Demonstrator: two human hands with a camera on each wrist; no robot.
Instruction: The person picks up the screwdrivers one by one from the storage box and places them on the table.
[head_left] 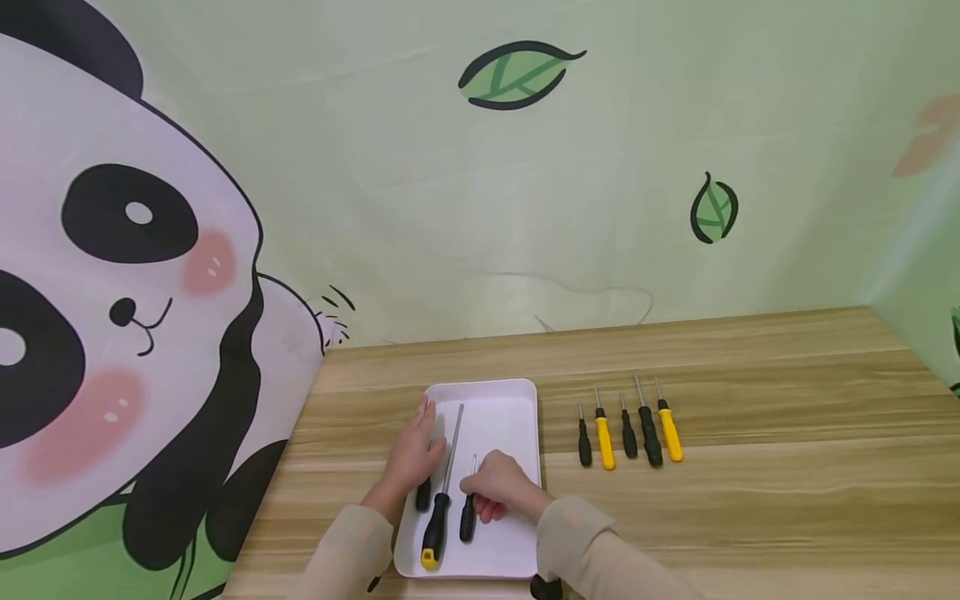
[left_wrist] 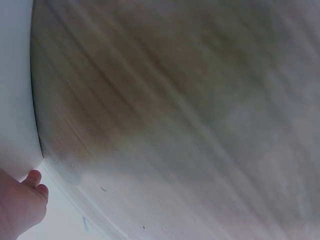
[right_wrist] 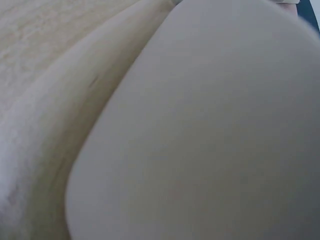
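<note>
A white tray (head_left: 502, 417) lies on the wooden table with several screwdrivers in it. My left hand (head_left: 411, 446) rests along its left rim, fingers extended; in the left wrist view that hand (left_wrist: 22, 205) shows at the tray's wall (left_wrist: 15, 90). Inside the tray, my right hand (head_left: 501, 483) pinches a small black screwdriver (head_left: 467, 521) near the top of its handle. Left of it lies a long screwdriver (head_left: 435, 529) with a black handle and yellow end. Another black-handled screwdriver (head_left: 423, 496) is partly hidden by my left hand. The right wrist view holds mostly the blurred tray wall (right_wrist: 190, 125).
Right of the tray, several screwdrivers stand in a row, tips pointing away: black ones (head_left: 585, 442) and yellow ones (head_left: 604, 442). A black object (head_left: 546, 588) shows at the tray's near right corner, partly under my sleeve. A panda-print cloth (head_left: 375, 208) hangs behind the table (head_left: 787, 433).
</note>
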